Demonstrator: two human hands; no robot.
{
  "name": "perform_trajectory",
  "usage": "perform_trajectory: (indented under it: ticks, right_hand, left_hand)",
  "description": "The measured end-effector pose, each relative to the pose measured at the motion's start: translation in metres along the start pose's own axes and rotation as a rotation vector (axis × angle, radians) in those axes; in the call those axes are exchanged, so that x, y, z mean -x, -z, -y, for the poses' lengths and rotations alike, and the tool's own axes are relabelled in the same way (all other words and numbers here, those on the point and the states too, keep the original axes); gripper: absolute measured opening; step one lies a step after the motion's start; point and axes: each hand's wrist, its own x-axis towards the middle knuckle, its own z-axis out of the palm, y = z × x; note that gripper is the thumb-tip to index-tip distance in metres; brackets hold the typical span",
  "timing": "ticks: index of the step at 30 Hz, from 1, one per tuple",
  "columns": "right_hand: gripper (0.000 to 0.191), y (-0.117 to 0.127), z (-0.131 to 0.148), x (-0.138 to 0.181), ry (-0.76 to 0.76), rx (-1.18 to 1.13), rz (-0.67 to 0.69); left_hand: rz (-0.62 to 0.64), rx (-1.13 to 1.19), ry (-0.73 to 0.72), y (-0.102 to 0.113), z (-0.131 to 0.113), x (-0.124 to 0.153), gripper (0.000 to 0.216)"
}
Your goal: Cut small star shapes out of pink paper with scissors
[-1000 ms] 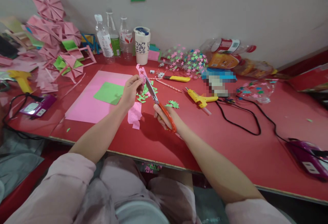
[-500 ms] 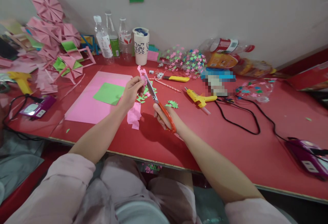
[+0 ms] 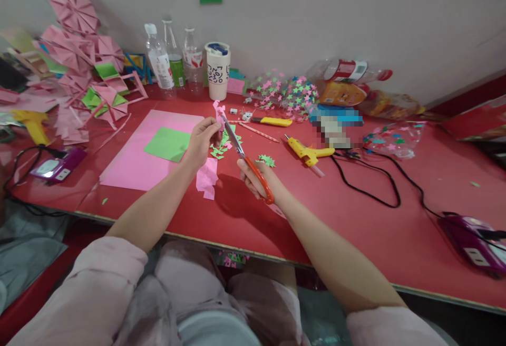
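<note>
My left hand [image 3: 203,140] pinches a small pink paper piece [image 3: 217,108] held up above the red table [image 3: 356,219]. My right hand [image 3: 255,180] grips orange-handled scissors [image 3: 247,159], whose blades point up-left and meet the pink paper at my left fingertips. Below my hands a pink paper strip [image 3: 207,177] lies on the table. Small green cut-out stars [image 3: 221,148] are scattered under the scissors, with another green cluster [image 3: 266,161] to the right.
A large pink sheet [image 3: 138,161] with a green square [image 3: 168,144] lies to the left. A yellow glue gun [image 3: 308,151], yellow utility knife [image 3: 272,121], black cable [image 3: 375,188], white cup [image 3: 217,70], bottles [image 3: 160,61], a pile of paper stars [image 3: 288,93] and folded pink paper fans [image 3: 75,45] surround the area.
The scissors and my right hand have shifted slightly; the pink paper stays pinched in my left hand at the blades. Little else moved.
</note>
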Motion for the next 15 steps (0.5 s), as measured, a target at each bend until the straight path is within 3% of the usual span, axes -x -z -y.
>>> perform_trajectory:
  ticks: [7,15]
  right_hand:
    - [0.047,0.0036,0.0004,-0.0006,0.021,-0.003,0.003]
    - [0.043,0.0046,-0.0013,-0.0001,0.038,0.026,0.005]
  left_hand:
    - [-0.116,0.014,0.029,0.0032,-0.006,-0.0032,0.017]
    - [-0.046,0.025,-0.018,0.0028,-0.0045,-0.0028,0.014]
